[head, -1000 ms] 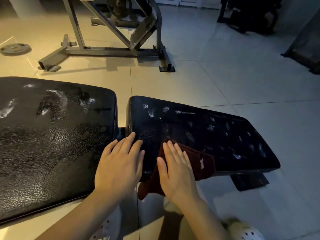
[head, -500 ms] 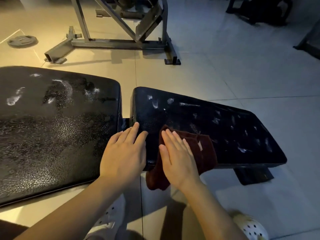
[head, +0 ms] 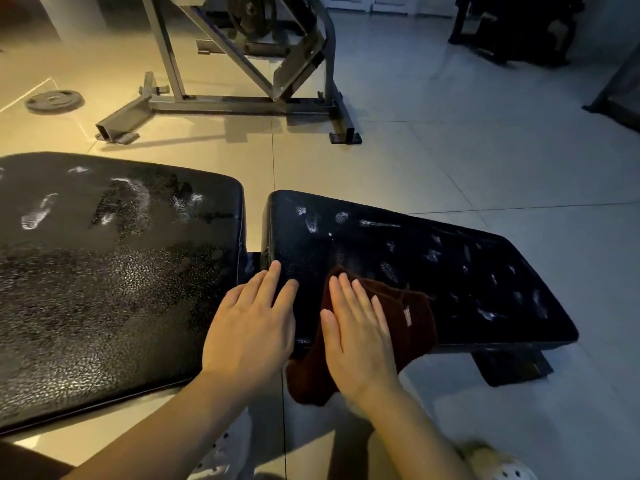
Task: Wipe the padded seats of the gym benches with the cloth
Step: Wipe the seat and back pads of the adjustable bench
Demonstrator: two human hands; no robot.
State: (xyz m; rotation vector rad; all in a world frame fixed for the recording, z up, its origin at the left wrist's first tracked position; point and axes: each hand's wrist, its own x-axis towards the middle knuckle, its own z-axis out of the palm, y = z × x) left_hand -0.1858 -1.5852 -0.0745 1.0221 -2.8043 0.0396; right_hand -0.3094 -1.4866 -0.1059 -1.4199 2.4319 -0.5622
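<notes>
Hands lie flat, fingers spread: right hand presses the cloth on the seat pad; left hand rests bare just beside the cloth.

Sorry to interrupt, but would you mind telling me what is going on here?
A person is wiping a black padded gym bench seat. The right hand lies flat on a dark red cloth at the seat's near edge, part of it hanging over. The left hand rests flat beside it, across the gap to the larger black pad. Pale smudges remain on both pads.
</notes>
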